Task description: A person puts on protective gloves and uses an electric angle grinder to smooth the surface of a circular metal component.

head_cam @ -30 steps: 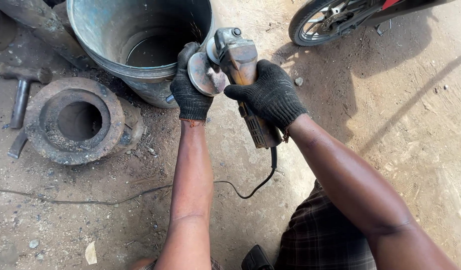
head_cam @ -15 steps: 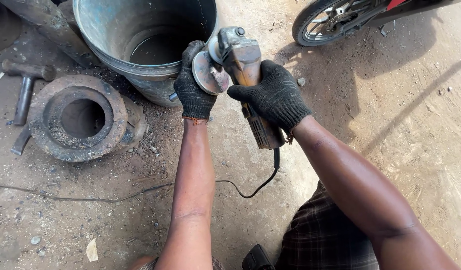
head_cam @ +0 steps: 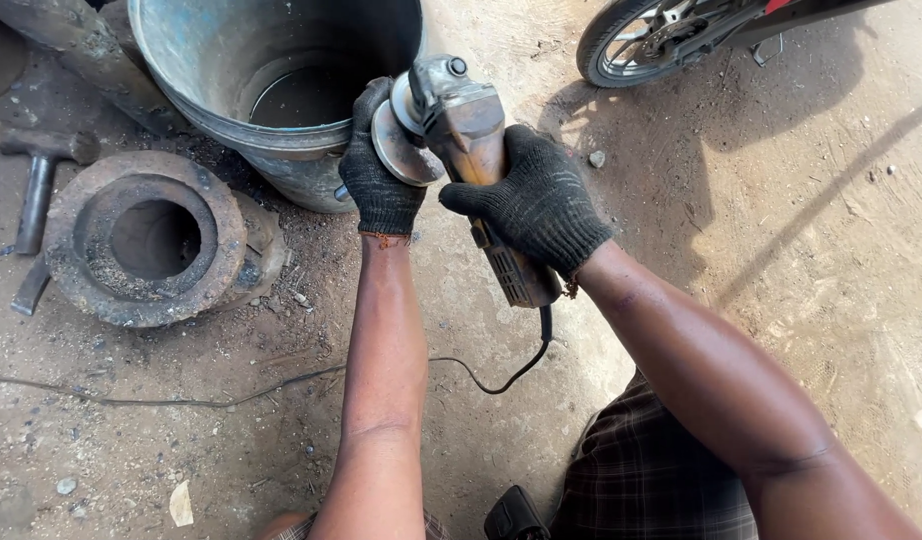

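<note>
Change since the earlier frame: both hands and the angle grinder (head_cam: 471, 170) sit a little lower and closer to the drum rim; the hold is unchanged.

Item 1. Right hand (head_cam: 536, 205), black knit glove. Grip closed fully round the grinder's body, fingers wrapped over the top, just behind the head.

Item 2. Left hand (head_cam: 379, 165), black knit glove. Grip closed at the grinder's head, fingers curled beside and behind the disc (head_cam: 403, 145); whether they clasp a side handle or the guard is hard to tell, since the disc covers it.

Item 3. Angle grinder, worn orange-brown casing, grey metal head. Held between the two grips, head away from the person, tail trailing below the right grip. Black cord (head_cam: 501, 380) hangs from the tail and runs along the dirt floor.

Item 4. Metal drum (head_cam: 231, 60), open top, directly beyond the left grip, its rim touching or nearly touching the glove.

Item 5. Rusted iron ring (head_cam: 146, 240), lying flat, well to the left of the left grip.

Item 6. Hammer (head_cam: 36, 170), further left, beside the ring.

Item 7. Motorcycle wheel (head_cam: 631, 40), beyond the right grip, apart.
</note>
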